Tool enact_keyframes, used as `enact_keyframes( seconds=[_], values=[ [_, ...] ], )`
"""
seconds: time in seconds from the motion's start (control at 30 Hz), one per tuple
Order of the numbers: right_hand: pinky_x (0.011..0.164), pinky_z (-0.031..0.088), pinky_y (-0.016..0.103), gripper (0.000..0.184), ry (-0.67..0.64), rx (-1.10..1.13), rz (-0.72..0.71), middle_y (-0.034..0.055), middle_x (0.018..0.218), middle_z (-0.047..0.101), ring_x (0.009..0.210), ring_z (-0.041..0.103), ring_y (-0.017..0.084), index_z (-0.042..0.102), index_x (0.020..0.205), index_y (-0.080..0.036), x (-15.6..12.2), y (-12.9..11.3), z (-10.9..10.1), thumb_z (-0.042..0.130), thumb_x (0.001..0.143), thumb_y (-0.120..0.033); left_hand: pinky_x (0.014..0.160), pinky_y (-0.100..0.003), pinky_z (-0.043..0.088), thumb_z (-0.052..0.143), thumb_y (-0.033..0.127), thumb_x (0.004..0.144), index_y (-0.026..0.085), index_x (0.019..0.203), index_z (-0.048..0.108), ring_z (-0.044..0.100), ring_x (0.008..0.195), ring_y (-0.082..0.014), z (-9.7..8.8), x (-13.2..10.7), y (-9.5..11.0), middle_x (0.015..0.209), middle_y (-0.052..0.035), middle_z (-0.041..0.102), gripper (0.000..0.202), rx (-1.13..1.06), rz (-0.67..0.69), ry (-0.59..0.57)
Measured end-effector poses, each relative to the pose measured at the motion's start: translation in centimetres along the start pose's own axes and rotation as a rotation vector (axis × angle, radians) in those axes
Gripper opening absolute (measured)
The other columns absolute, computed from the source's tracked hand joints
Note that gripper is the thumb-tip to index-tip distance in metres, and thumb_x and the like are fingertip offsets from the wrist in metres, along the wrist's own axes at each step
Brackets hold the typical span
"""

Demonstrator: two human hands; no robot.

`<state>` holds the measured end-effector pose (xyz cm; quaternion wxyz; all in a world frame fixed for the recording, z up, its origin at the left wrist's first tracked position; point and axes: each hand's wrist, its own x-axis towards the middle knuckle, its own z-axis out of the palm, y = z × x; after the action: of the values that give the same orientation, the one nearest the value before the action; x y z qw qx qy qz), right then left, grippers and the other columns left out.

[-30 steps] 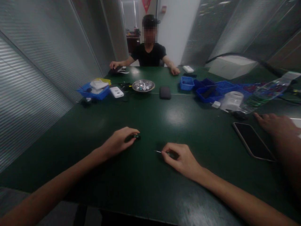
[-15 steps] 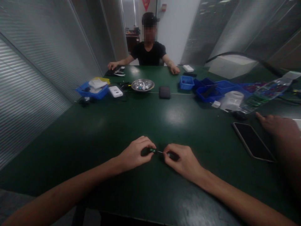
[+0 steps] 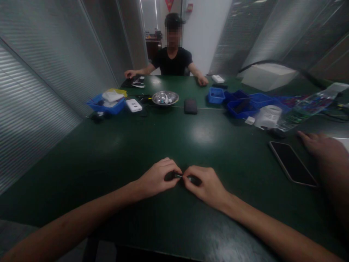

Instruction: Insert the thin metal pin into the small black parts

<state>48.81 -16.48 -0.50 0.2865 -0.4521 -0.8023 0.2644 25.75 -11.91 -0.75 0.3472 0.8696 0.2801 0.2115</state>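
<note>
My left hand (image 3: 160, 175) is closed near the table's front, pinching a small dark piece (image 3: 177, 175) between thumb and fingertips. Most of that piece is hidden by the fingers. Beside it on the right, my right hand (image 3: 206, 183) pinches a thin, light-coloured rod-like item, largely covered by its fingertips. The two sets of fingertips are almost touching. Both hands rest low over the green tabletop (image 3: 152, 145).
A phone (image 3: 292, 163) lies at right, beside another person's hand (image 3: 320, 143). A metal bowl (image 3: 165, 103), black square pad (image 3: 190, 106), blue bins (image 3: 216, 95) and water bottle (image 3: 302, 111) stand farther back. Someone in a black shirt (image 3: 174, 62) sits opposite.
My right hand has moved left, narrowing the gap to my left hand. The thin rod visible between them before is now mostly covered. My left hand has hardly moved.
</note>
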Motion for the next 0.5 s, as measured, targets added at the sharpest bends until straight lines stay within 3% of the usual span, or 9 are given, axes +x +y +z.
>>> enact_keyframes(
  seconds=[0.2, 0.5],
  values=[
    [0.065, 0.043, 0.024, 0.011, 0.024, 0.07, -0.014, -0.0004, 0.077, 0.068, 0.067, 0.063, 0.013, 0.069, 0.086, -0.019, -0.4, 0.1, -0.7, 0.062, 0.094, -0.018, 0.09, -0.034, 0.047, 0.065, 0.019, 0.093, 0.018, 0.11, 0.069, 0.058, 0.102, -0.0219, -0.3, -0.1, 0.2, 0.105, -0.0074, 0.067, 0.017, 0.017, -0.009, -0.009],
    [0.063, 0.042, 0.025, 0.009, -0.038, -0.019, 0.001, -0.0007, 0.074, 0.065, 0.065, 0.062, 0.014, 0.068, 0.084, -0.019, -0.5, 0.5, -1.0, 0.062, 0.09, -0.016, 0.089, -0.033, 0.046, 0.063, 0.017, 0.092, 0.018, 0.109, 0.068, 0.057, 0.101, -0.0215, -0.4, -0.5, -0.1, 0.104, -0.0072, 0.066, 0.018, 0.013, -0.01, 0.001]
  ],
)
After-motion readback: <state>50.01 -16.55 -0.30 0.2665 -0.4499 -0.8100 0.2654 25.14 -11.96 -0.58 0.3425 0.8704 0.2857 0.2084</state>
